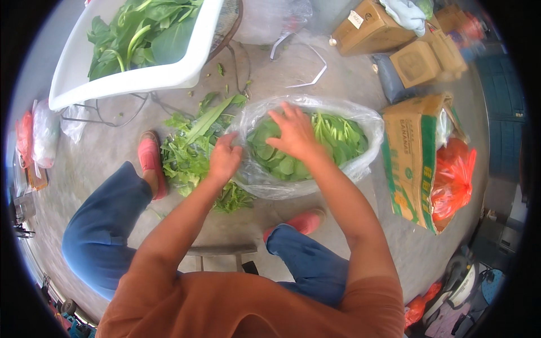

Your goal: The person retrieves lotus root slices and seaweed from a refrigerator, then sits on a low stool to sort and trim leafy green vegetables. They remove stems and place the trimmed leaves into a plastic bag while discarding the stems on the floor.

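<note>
A clear plastic bag (369,160) full of leafy greens (341,132) stands with its mouth up on the floor before me. My left hand (225,159) is closed at the bag's left rim, with the plastic pinched in its fingers. Over the left part of the greens, my right hand (296,132) reaches with fingers spread, palm down. It rests on or just above the leaves; I cannot tell which. Left of the bag lies a loose heap of leaves and stems (189,149), partly behind my left hand and forearm.
A white tub (127,81) of large greens stands at the far left. To the right is an open cardboard box (408,160) with red plastic bags (453,177). More cardboard boxes (366,28) are stacked at the far right. A low stool (222,249) is beneath me.
</note>
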A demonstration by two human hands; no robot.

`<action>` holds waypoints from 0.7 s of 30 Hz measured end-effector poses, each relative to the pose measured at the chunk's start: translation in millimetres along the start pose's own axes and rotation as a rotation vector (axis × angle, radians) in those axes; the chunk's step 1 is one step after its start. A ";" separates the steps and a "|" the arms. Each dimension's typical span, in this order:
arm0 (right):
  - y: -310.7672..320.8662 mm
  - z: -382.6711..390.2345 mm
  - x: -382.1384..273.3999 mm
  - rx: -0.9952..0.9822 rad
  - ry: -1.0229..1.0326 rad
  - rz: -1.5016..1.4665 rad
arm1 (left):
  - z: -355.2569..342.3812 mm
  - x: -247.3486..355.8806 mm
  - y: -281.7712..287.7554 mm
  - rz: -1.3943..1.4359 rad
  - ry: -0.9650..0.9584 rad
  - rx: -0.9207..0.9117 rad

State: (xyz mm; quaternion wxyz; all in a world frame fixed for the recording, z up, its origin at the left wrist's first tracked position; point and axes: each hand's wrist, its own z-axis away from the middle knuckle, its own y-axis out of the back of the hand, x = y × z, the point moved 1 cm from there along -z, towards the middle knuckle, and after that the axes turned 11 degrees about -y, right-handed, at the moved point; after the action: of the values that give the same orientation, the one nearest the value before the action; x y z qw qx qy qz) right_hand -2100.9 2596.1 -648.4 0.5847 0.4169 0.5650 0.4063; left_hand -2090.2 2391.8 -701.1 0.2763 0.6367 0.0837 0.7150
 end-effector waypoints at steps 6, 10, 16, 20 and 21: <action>3.4 -1.4 6.7 0.086 0.085 -0.178 | 3.1 14.5 5.1 -0.120 -0.127 -0.069; 39.9 25.3 20.9 0.080 0.119 -0.408 | 6.6 14.0 12.7 -0.123 -0.181 -0.018; 55.7 88.1 34.8 -0.084 0.281 -0.101 | 14.8 53.5 -1.6 0.016 -0.325 -0.165; 55.3 67.2 37.6 0.130 -0.048 -0.355 | 8.8 70.3 -31.2 0.099 -0.255 -0.136; 58.0 54.7 29.0 0.168 -0.032 -0.261 | 5.4 70.9 -36.7 0.124 -0.213 -0.129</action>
State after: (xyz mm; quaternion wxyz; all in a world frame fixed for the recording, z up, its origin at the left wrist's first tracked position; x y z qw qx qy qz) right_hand -2045.6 2640.7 -602.1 0.6045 0.3939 0.6371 0.2713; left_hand -2077.0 2456.7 -656.1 0.2792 0.6938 -0.0316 0.6631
